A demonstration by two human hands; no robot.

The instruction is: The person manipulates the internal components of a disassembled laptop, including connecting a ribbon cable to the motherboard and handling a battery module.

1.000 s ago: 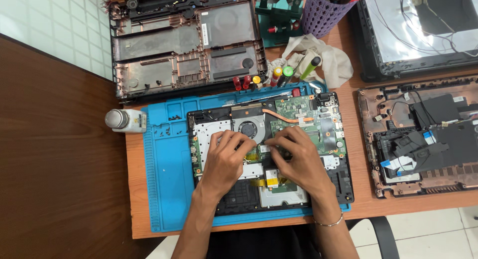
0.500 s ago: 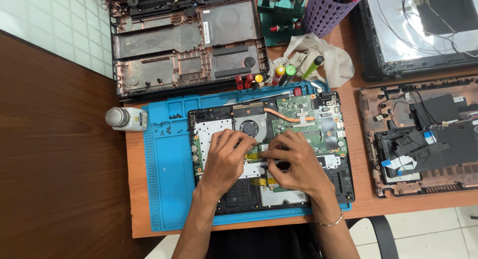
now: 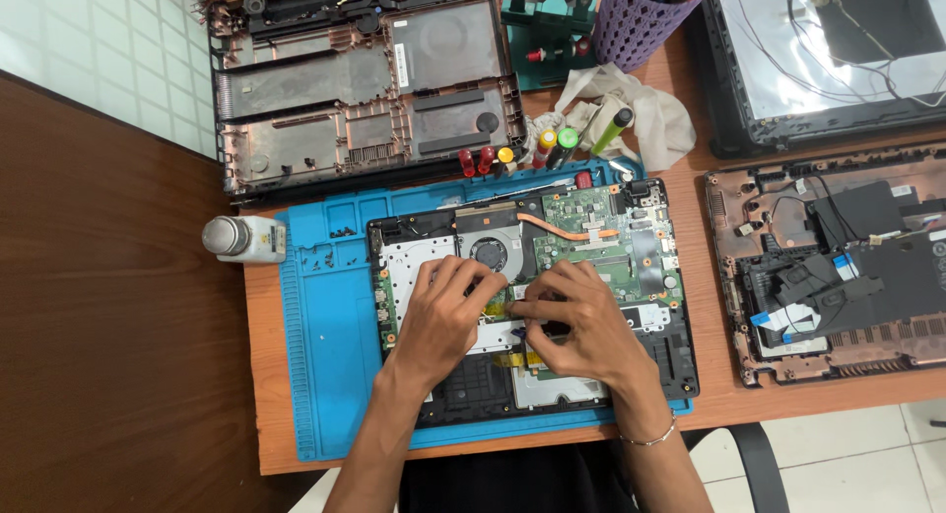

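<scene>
Green circuit board and bare metal show in the opened laptop base (image 3: 631, 276), laid flat on the blue mat (image 3: 325, 375) on the worktop (image 3: 266, 444); rigid but fragile, best held by the frame edges. Left hand (image 3: 443, 321) and right hand (image 3: 581, 321) are curled palm-down at its centre, fingertips pinching something small, possibly a ribbon connector.

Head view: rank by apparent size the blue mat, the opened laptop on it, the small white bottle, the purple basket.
1. blue mat
2. opened laptop, which both hands work on
3. purple basket, cut off by the frame edge, so unsure
4. white bottle
</scene>
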